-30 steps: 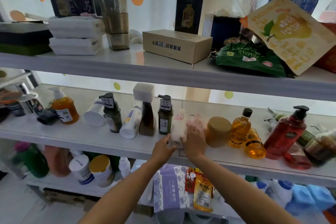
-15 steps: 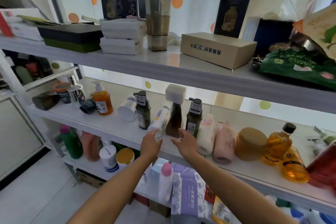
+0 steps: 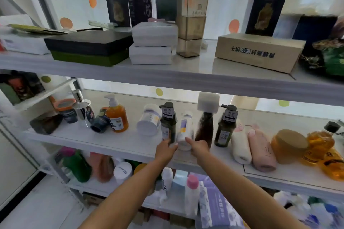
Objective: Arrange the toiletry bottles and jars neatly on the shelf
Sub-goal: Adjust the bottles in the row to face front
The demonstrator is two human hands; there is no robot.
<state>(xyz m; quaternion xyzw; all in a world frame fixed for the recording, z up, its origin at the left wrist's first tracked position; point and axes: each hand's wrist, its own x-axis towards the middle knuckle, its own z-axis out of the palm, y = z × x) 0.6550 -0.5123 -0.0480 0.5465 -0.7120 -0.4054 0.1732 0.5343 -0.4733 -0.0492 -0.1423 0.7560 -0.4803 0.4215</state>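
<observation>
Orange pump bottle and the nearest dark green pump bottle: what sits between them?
Only a white jar lying on its side, seen in the head view.

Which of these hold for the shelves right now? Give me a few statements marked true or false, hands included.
1. The left hand and right hand both touch the near end of the white bottle. True.
2. The orange pump bottle stands to the right of both hands. False: it stands well to their left.
3. The pink bottle lies on its side on the middle shelf. True.
4. The cardboard box sits on the middle shelf among the bottles. False: it sits on the top shelf.
</observation>
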